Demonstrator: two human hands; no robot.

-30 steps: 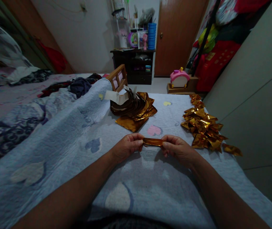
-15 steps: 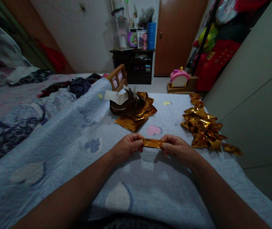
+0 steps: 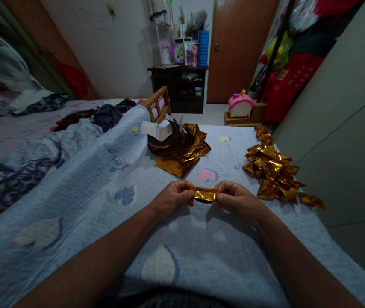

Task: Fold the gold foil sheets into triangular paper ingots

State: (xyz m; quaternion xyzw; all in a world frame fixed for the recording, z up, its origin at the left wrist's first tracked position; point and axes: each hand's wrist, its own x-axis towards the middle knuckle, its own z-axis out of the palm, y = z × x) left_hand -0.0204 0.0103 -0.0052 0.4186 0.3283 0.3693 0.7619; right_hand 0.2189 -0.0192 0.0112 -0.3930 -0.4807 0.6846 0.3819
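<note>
A small folded strip of gold foil paper (image 3: 205, 194) is held between both hands just above the light blue quilt (image 3: 83, 188). My left hand (image 3: 172, 198) pinches its left end with thumb and fingers closed. My right hand (image 3: 237, 199) pinches the right end the same way. The strip bulges a little in the middle. Beyond the hands lies a fanned stack of flat gold foil sheets (image 3: 181, 147). To the right a heap of folded gold pieces (image 3: 274, 169) runs along the quilt's edge.
A pale cabinet wall (image 3: 339, 128) rises close on the right. Rumpled dark clothes (image 3: 107, 115) and patterned bedding (image 3: 16, 158) lie on the left. A small wooden chair (image 3: 157, 105), a pink toy (image 3: 240, 105), a dark shelf unit (image 3: 182, 87) and a brown door (image 3: 236, 47) stand further back.
Both hands have moved slightly closer together, and the gold strip between them now looks shorter and thicker, bulging in the middle. Everything else is unmoved.
</note>
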